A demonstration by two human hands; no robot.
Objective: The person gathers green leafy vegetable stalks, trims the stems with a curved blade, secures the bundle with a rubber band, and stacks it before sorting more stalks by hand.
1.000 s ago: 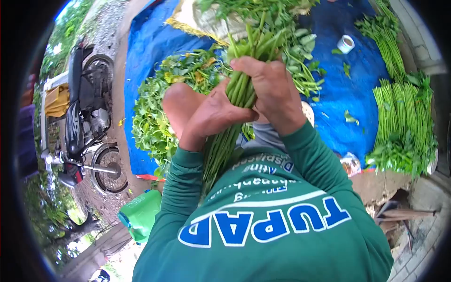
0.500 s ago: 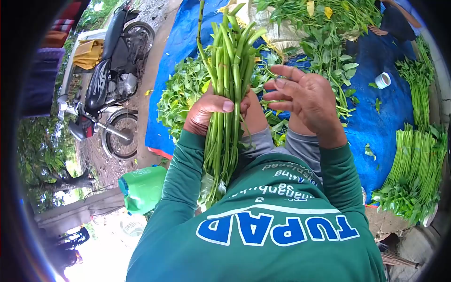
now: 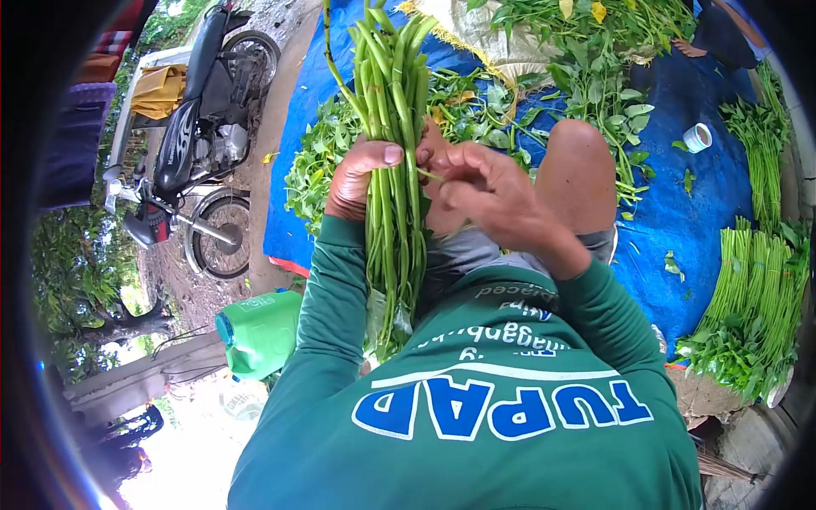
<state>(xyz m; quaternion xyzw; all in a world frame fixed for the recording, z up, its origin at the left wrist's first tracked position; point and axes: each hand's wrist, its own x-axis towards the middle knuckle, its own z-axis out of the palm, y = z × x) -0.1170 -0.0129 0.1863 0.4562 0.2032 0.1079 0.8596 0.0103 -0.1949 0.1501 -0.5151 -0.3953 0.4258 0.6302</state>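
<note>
My left hand (image 3: 357, 177) is closed around a bundle of water spinach stems (image 3: 391, 110), thumb across the front. The thick cut ends point away from me and the thinner ends hang towards my lap. My right hand (image 3: 497, 200) is beside the bundle on its right, fingers pinched on a thin green stem (image 3: 431, 175) that runs to the bundle. Part of its fingertips is hard to make out.
Loose greens (image 3: 327, 161) lie on a blue tarp (image 3: 646, 263). Tied bundles (image 3: 748, 297) stand at the right near a white cup (image 3: 697, 138). A green jug (image 3: 259, 334) and a motorcycle (image 3: 183, 144) are on the left. Another person's foot (image 3: 688, 48) shows at the top right.
My right hand, open and apart before, has come down and left to the bundle and closed on a thin stem. The bundle has shifted slightly left in my left hand.
</note>
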